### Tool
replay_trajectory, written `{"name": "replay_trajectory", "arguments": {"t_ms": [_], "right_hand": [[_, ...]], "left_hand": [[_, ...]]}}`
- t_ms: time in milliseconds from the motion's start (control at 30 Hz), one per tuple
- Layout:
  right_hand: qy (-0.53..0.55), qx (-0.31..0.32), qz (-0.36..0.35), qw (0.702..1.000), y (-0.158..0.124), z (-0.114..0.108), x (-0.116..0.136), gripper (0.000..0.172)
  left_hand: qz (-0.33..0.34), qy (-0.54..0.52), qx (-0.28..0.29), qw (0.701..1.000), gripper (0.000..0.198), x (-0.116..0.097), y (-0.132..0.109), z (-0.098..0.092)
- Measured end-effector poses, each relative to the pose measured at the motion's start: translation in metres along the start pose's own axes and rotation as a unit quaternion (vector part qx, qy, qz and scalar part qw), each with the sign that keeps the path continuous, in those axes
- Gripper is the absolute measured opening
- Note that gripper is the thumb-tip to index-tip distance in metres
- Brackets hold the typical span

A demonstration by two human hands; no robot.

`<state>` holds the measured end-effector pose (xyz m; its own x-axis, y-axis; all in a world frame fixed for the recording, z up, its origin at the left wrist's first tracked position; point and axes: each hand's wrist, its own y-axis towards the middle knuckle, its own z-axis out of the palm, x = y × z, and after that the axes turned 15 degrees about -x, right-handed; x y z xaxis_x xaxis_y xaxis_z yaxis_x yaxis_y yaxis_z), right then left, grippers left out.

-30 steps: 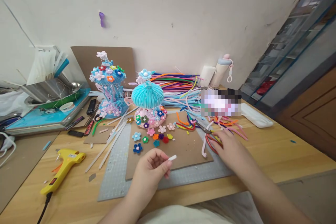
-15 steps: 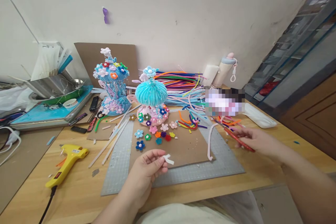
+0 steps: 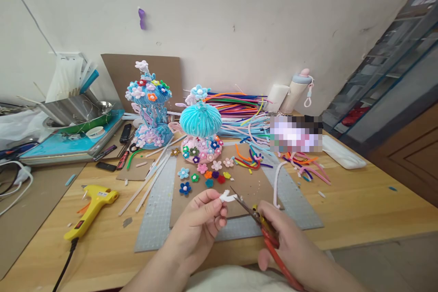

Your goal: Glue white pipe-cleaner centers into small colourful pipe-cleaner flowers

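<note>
Pinched between the thumb and fingers of my left hand (image 3: pixel 205 216) is a short white pipe cleaner piece (image 3: pixel 228 197) with two prongs pointing right. My right hand (image 3: pixel 285 228) grips red-handled scissors (image 3: pixel 268 232), their blades parted around or right beside the white prongs; I cannot tell whether they touch. Small pipe cleaner flowers (image 3: pixel 185 188) in several colours lie on the cardboard sheet (image 3: pixel 253 191) beyond my hands. Behind them stands a jellyfish-like figure with a turquoise dome (image 3: pixel 200 120) over a flower-covered pink base (image 3: pixel 201 149).
A yellow glue gun (image 3: pixel 92 207) lies at left, its cord running off the front. A grey cutting mat (image 3: pixel 153 232) sits under the cardboard. A taller decorated figure (image 3: pixel 150 109), bundled pipe cleaners (image 3: pixel 236 107), a tumbler (image 3: pixel 297 93) and a metal bowl (image 3: pixel 73 114) stand toward the wall.
My right hand has brought the scissors from the right side of the table in to the white piece, and their blades now show parted. My left hand still holds the piece.
</note>
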<state>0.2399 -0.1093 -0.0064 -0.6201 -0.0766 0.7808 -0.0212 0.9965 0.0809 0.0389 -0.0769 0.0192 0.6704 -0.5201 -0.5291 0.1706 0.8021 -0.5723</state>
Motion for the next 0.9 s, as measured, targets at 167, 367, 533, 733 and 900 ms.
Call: {"name": "replay_trajectory", "arguments": {"t_ms": [167,367,533,733,900], "right_hand": [[-0.067,0.009,-0.062,0.996,0.001,0.005,0.007,0.050],[-0.013,0.005,-0.074,0.997,0.000,0.003,0.007,0.039],[0.061,0.024,-0.059,0.996,0.001,0.004,0.002,0.029],[0.048,0.041,-0.056,0.996,0.000,0.004,-0.005,0.029],[0.021,0.024,-0.057,0.998,-0.002,0.000,-0.010,0.033]], "left_hand": [[0.017,-0.022,-0.031,0.999,0.023,0.003,-0.002,0.006],[0.080,0.056,0.011,0.995,0.021,0.011,-0.002,0.013],[0.090,0.080,0.037,0.992,0.019,0.015,0.001,0.017],[0.104,0.120,0.026,0.987,0.019,0.016,0.007,0.019],[0.120,0.160,0.015,0.980,0.023,0.017,0.014,0.024]]}}
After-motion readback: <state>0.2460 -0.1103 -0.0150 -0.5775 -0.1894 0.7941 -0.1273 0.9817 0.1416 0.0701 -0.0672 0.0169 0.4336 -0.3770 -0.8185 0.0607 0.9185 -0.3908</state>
